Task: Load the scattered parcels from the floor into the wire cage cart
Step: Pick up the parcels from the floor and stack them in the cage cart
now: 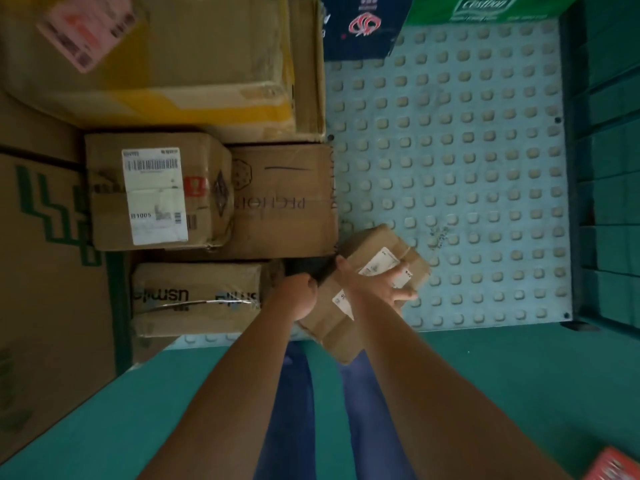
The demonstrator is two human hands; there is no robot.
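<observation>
The parcel (pixel 367 289) was a small brown cardboard box with white labels, tilted over the near edge of the cart floor (pixel 450 150), beside a brown box printed in reverse letters (pixel 284 199) and a taped box (pixel 195 297). The right hand (pixel 394 284) held it from above with fingers spread and curled over its top, while the left hand (pixel 301 296) gripped its left end, fingers curled out of sight. The studded pale-blue floor lay bare to the right, up to the green side wall (pixel 609 185).

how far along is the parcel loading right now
Done: several boxes, including the barcode-labelled box, sit stacked on the cart's studded floor. In hand: both hands, left and right, hold a small brown parcel. Left: a red item lies outside.
</observation>
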